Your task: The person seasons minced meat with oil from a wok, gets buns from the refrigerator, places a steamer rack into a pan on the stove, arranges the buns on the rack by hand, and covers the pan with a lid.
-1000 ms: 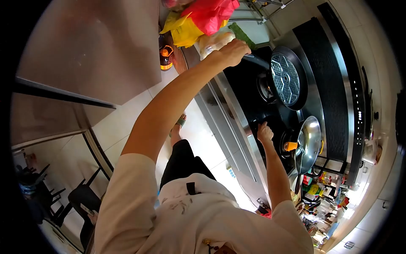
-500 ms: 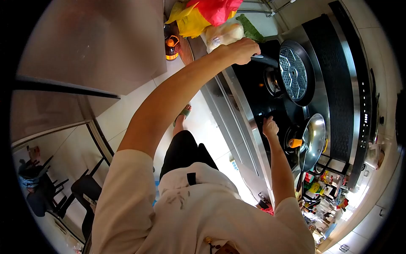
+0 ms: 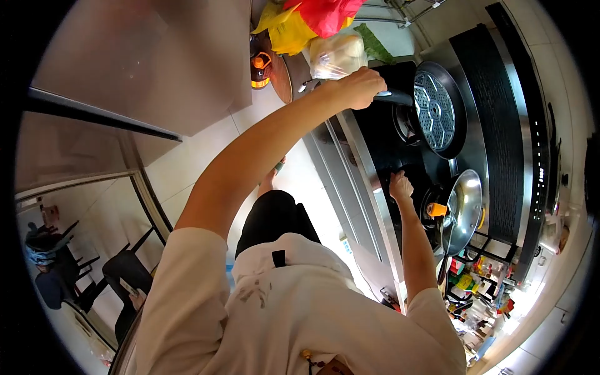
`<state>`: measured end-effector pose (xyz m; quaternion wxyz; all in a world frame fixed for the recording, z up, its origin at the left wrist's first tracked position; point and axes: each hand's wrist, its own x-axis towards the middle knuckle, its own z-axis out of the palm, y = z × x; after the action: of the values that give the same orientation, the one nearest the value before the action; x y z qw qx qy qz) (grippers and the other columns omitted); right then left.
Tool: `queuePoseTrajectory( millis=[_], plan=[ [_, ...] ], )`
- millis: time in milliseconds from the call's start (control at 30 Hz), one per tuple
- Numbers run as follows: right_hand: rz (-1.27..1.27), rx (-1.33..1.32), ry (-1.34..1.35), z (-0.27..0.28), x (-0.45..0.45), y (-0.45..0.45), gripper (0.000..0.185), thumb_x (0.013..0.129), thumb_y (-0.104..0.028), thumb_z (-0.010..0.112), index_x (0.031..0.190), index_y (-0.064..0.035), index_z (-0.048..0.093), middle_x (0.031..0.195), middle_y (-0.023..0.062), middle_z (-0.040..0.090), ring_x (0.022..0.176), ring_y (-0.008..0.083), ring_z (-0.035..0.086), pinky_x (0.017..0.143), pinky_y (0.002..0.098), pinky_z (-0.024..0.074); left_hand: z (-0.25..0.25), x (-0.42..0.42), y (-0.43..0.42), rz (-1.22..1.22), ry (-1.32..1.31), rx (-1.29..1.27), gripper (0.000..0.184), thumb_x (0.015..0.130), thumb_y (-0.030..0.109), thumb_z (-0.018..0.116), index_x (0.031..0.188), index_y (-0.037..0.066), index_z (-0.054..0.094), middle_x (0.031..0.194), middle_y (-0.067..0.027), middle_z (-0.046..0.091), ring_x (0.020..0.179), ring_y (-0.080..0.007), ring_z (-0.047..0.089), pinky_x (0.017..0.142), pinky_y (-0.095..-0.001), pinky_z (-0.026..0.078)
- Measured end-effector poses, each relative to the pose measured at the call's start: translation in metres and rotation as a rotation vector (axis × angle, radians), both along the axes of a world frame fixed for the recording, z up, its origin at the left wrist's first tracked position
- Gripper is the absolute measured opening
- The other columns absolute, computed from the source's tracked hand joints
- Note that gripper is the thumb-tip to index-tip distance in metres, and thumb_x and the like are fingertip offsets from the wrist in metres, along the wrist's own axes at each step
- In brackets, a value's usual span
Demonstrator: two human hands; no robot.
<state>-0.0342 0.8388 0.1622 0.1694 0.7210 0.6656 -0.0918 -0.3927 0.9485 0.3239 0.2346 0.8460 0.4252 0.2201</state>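
Note:
My left hand (image 3: 361, 88) is closed around the dark handle (image 3: 396, 96) of a black frying pan. The pan (image 3: 460, 112) sits above the upper burner (image 3: 405, 124), with a perforated metal steamer rack (image 3: 434, 109) lying inside it. My right hand (image 3: 400, 185) rests low over the black cooktop (image 3: 382, 147), its fingers bent together at what looks like a stove knob, mostly hidden beneath them. Close to that hand, a shiny steel wok (image 3: 467, 209) and an orange-topped item (image 3: 436, 210) are by the second burner.
A filled clear plastic bag (image 3: 337, 56), a yellow bag (image 3: 284, 31) and a red bag (image 3: 325, 15) lie beyond my left hand. An orange-capped bottle (image 3: 260, 70) stands near them. Several jars and bottles (image 3: 472, 284) crowd the counter past the wok.
Both hands keep their places on the handle and at the cooktop. An orange glow seen by the upper burner earlier no longer shows. The view has shifted slightly.

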Motion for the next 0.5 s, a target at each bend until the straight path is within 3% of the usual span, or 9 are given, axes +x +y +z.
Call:
queuePoseTrajectory(
  millis=[100, 167, 200, 267, 333, 400, 500],
  plan=[
    [-0.020, -0.029, -0.015, 0.001, -0.001, 0.003, 0.041, 0.093, -0.041, 0.040, 0.103, -0.0020, 0.046, 0.092, 0.0250, 0.064, 0.087, 0.0423, 0.062, 0.074, 0.0513, 0.0496, -0.007, 0.001, -0.005, 0.017, -0.026, -0.001, 0.041, 0.075, 0.005, 0.068, 0.115, 0.004, 0.059, 0.103, -0.0163, 0.056, 0.101, -0.0336, 0.053, 0.089, -0.0411, 0.041],
    [-0.042, -0.075, -0.042, 0.011, -0.008, 0.003, 0.041, 0.092, -0.040, 0.044, 0.105, -0.0021, 0.048, 0.095, 0.0225, 0.063, 0.090, 0.0392, 0.062, 0.073, 0.0494, 0.0505, -0.014, -0.003, -0.005, 0.016, -0.163, -0.023, 0.036, 0.084, 0.017, 0.063, 0.117, 0.005, 0.058, 0.112, -0.0162, 0.056, 0.107, -0.0317, 0.053, 0.091, -0.0380, 0.042],
    [-0.003, 0.029, -0.057, 0.017, -0.014, -0.001, 0.041, 0.091, -0.040, 0.047, 0.106, -0.0023, 0.049, 0.096, 0.0205, 0.062, 0.091, 0.0371, 0.061, 0.073, 0.0478, 0.0509, -0.015, -0.005, -0.007, 0.050, -0.277, -0.018, 0.036, 0.087, 0.023, 0.061, 0.119, 0.007, 0.057, 0.115, -0.0161, 0.056, 0.107, -0.0316, 0.054, 0.090, -0.0374, 0.043],
    [0.058, 0.239, -0.095, 0.035, -0.030, -0.006, 0.041, 0.088, -0.038, 0.053, 0.109, -0.0028, 0.051, 0.099, 0.0164, 0.060, 0.094, 0.0328, 0.059, 0.072, 0.0447, 0.0518, 0.007, -0.023, -0.003, 0.209, -0.593, -0.476, 0.041, 0.090, 0.031, 0.057, 0.123, 0.008, 0.052, 0.121, -0.0161, 0.055, 0.106, -0.0326, 0.056, 0.088, -0.0378, 0.045],
    [0.140, 0.335, -0.043, 0.045, -0.045, -0.004, 0.039, 0.086, -0.033, 0.058, 0.110, -0.0024, 0.052, 0.103, 0.0132, 0.055, 0.096, 0.0294, 0.055, 0.069, 0.0422, 0.0522, -0.050, -0.058, 0.031, 0.375, -0.301, -0.188, 0.048, 0.086, 0.030, 0.060, 0.127, 0.009, 0.047, 0.120, -0.0154, 0.055, 0.101, -0.0342, 0.058, 0.085, -0.0412, 0.047],
    [0.086, 0.278, 0.172, 0.057, -0.074, -0.004, 0.037, 0.084, -0.027, 0.059, 0.111, -0.0027, 0.052, 0.103, 0.0143, 0.055, 0.096, 0.0306, 0.054, 0.071, 0.0426, 0.0518, -0.084, -0.074, 0.044, 0.454, -0.135, -0.183, 0.046, 0.081, 0.021, 0.065, 0.117, -0.003, 0.049, 0.107, -0.0235, 0.057, 0.103, -0.0375, 0.053, 0.092, -0.0413, 0.041],
    [0.120, 0.364, 0.435, 0.038, -0.118, -0.003, 0.028, 0.083, -0.016, 0.058, 0.109, -0.0048, 0.053, 0.100, 0.0155, 0.056, 0.093, 0.0332, 0.056, 0.072, 0.0436, 0.0504, -0.111, -0.065, 0.065, 0.488, -0.041, -0.012, 0.052, 0.078, 0.018, 0.067, 0.119, -0.005, 0.046, 0.118, -0.0258, 0.051, 0.112, -0.0394, 0.047, 0.098, -0.0434, 0.037]
  ],
)
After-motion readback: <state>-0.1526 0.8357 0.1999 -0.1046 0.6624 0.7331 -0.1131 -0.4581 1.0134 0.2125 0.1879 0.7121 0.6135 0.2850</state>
